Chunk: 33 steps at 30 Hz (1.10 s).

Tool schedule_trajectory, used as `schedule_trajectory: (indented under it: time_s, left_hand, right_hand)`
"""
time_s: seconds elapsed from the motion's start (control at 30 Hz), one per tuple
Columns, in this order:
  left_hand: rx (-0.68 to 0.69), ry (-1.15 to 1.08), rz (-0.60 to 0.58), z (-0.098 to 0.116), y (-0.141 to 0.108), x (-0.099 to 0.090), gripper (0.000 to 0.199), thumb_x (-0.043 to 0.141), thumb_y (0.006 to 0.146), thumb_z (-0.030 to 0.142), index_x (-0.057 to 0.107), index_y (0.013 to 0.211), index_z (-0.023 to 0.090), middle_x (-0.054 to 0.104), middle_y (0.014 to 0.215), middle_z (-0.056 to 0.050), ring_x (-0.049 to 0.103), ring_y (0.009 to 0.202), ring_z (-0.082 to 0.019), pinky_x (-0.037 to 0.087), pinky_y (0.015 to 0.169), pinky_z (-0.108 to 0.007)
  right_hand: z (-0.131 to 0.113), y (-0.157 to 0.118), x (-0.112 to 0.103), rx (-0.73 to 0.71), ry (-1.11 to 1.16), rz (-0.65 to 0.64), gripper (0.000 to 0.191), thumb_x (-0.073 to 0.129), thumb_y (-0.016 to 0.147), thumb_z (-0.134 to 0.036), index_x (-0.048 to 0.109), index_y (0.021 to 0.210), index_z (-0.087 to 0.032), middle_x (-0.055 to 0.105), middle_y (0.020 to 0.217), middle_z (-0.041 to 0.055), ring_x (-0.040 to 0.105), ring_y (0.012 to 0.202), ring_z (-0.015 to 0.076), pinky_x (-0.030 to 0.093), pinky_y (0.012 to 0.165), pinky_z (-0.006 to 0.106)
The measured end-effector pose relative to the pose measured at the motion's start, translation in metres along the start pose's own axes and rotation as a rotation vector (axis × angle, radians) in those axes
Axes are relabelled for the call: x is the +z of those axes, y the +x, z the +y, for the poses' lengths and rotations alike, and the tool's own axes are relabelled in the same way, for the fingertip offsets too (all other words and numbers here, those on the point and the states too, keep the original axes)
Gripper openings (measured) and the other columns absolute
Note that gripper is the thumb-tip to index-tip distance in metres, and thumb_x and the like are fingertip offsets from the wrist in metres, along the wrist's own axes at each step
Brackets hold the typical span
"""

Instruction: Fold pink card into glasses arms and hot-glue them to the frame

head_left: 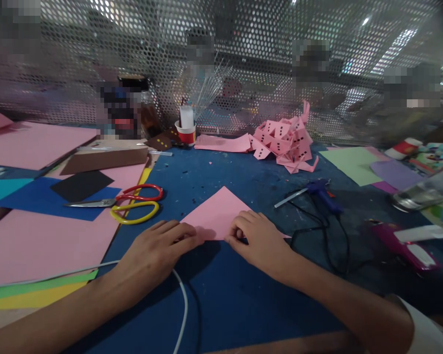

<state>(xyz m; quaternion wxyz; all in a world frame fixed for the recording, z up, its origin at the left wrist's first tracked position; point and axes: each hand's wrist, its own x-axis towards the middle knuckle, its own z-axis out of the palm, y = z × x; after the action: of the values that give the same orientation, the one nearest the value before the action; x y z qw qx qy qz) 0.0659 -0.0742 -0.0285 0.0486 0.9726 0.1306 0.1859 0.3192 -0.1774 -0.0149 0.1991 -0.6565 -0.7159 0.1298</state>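
A pink sheet of paper (217, 211) lies on the blue table as a triangle, its peak pointing away from me and its long straight edge towards me. My left hand (162, 243) is at the left part of that edge, fingers curled and thumb pressed along the paper. On the right part rests my right hand (256, 236), its thumb and bent fingers closed at the edge. The left corner of the paper is hidden under my left hand; the right corner shows past my right wrist.
Left are scissors (133, 201) with red and yellow handles, and coloured paper sheets (59, 236). A blue glue gun (323, 194) with its cord lies right, near a magenta tool (406, 246). Behind stand a paper cup (186, 133) and a pink paper pile (284, 142). A white cable (184, 300) crosses in front.
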Motion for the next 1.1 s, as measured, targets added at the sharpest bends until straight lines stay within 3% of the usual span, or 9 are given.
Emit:
schedule_trajectory:
  time_s: [0.5,0.7,0.83,0.97,1.1]
  left_hand:
    - [0.101,0.107,-0.101,0.005,-0.004,-0.011,0.056,0.037,0.1,0.0,0.052,0.147,0.024,0.071,0.127,-0.007,0.067,0.105,-0.022,0.049,0.086,-0.036]
    - [0.113,0.172,-0.122,0.006,-0.005,-0.01,0.054,0.037,0.1,0.0,0.051,0.147,0.021,0.069,0.128,-0.007,0.064,0.106,-0.023,0.048,0.087,-0.037]
    - [0.113,0.187,-0.107,0.006,-0.006,-0.006,0.062,0.038,0.091,-0.009,0.056,0.143,0.02,0.068,0.128,-0.008,0.062,0.107,-0.024,0.048,0.089,-0.038]
    - [0.095,0.232,-0.063,0.013,-0.002,-0.005,0.052,0.042,0.087,-0.008,0.066,0.127,0.016,0.068,0.123,-0.011,0.058,0.114,-0.028,0.048,0.097,-0.042]
    - [0.09,0.251,-0.122,0.023,0.004,-0.008,0.044,0.044,0.092,-0.002,0.068,0.126,0.013,0.07,0.116,-0.012,0.061,0.105,-0.027,0.051,0.09,-0.04]
  right_hand:
    - [-0.001,0.0,-0.001,-0.004,-0.004,-0.006,0.014,0.068,0.096,-0.022,0.063,0.083,-0.019,0.068,0.088,0.0002,0.061,0.089,0.0185,0.037,0.082,0.035]
    - [-0.001,-0.001,-0.002,-0.004,0.003,-0.003,0.015,0.067,0.096,-0.022,0.063,0.082,-0.019,0.068,0.088,-0.0005,0.06,0.088,0.0179,0.036,0.082,0.034]
    - [-0.002,0.0,-0.001,-0.006,-0.001,0.004,0.015,0.068,0.096,-0.022,0.063,0.082,-0.019,0.068,0.087,-0.0007,0.06,0.088,0.0178,0.035,0.08,0.034]
    - [-0.002,0.0,-0.001,-0.011,-0.005,0.008,0.015,0.068,0.096,-0.022,0.063,0.082,-0.02,0.068,0.087,-0.0006,0.06,0.088,0.0178,0.035,0.081,0.034]
    - [-0.001,0.0,-0.001,-0.008,-0.012,0.006,0.015,0.068,0.097,-0.024,0.063,0.083,-0.02,0.068,0.088,-0.0007,0.06,0.089,0.0178,0.035,0.082,0.034]
